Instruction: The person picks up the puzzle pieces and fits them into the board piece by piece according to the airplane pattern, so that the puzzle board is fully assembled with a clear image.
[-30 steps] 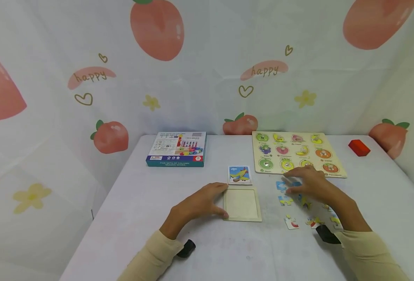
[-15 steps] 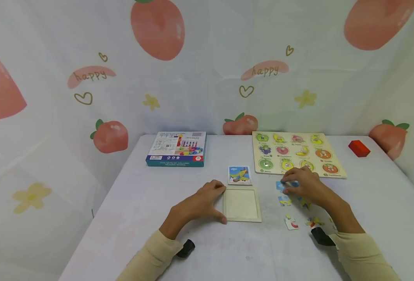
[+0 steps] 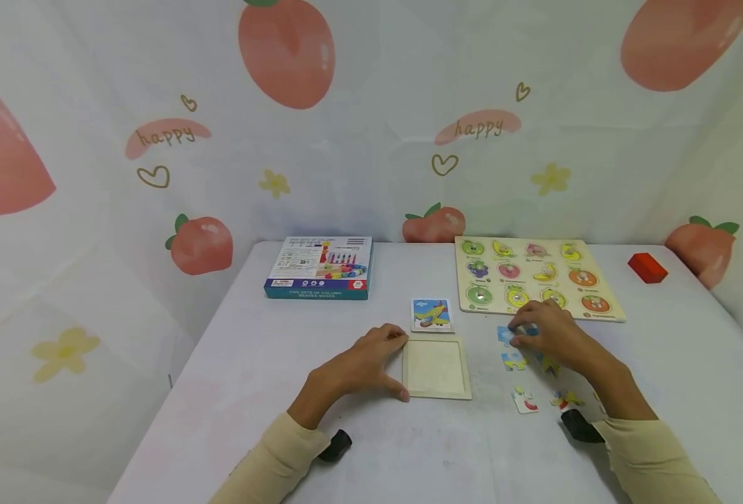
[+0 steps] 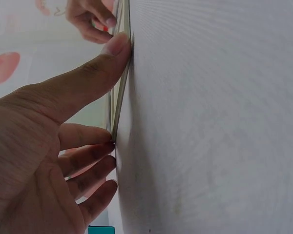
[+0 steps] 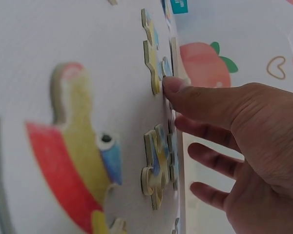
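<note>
While the left hand (image 3: 366, 360) touches one frame (image 3: 436, 369), one card (image 3: 431, 315) lies beyond.

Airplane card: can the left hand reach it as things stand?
Probably yes: the left hand touches the wooden frame, the airplane card lies just beyond it, and nothing visible blocks the way.
</note>
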`<state>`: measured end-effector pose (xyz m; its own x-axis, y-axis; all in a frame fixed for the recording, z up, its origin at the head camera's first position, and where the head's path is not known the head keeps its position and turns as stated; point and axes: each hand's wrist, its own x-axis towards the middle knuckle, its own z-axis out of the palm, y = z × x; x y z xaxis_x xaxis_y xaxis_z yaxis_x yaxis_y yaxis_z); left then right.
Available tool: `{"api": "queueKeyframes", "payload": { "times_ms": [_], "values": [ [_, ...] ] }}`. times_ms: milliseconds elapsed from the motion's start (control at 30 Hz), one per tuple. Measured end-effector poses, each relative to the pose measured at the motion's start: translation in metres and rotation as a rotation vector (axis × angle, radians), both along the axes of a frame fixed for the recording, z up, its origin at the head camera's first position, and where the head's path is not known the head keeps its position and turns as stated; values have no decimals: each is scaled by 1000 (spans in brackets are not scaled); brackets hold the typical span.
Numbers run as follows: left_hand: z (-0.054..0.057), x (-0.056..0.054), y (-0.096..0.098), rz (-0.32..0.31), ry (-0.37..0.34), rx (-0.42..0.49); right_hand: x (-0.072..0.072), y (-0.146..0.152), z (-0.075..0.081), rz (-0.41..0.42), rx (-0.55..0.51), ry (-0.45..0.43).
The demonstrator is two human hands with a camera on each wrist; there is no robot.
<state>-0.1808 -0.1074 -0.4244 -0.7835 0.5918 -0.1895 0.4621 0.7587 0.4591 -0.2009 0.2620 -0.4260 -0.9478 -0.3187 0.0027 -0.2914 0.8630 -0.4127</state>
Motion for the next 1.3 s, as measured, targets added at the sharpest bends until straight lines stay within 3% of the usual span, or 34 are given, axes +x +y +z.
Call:
{"api": "queueKeyframes", "payload": {
  "times_ms": [200,667,867,1300],
  "values": [
    [0,0,1,-1,6,-2,-1,1,-3,18,7,33],
    [0,1,2,6,8,1,1,-2,0,10,-64,3],
    [0,0,0,-1,-12,-12,9,-21,5,73,-129,47],
    [4,-1,0,-10,-49,-6,10,-70,-1,243,-102,152]
  ]
}}
